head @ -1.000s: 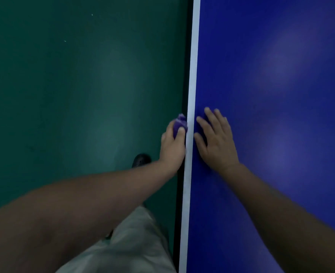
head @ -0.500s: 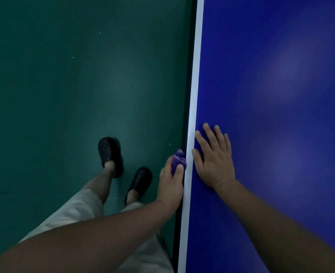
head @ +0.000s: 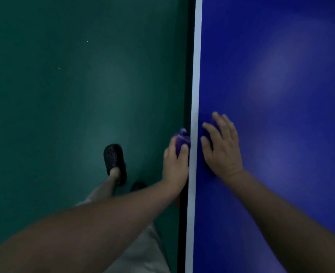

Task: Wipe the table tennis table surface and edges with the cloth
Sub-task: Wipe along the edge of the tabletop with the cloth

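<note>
Left fingers (head: 184, 149) curled round purple cloth (head: 180, 141) against table edge (head: 194, 134), right fingers (head: 220, 127) flat on top

Both bare forearms reach forward from the near edge. The left hand (head: 175, 164) has fingers and thumb curled, pinching a cloth (head: 181, 141). The right hand (head: 221, 148) lies palm down, fingers straight and slightly spread, just right of the left.
</note>
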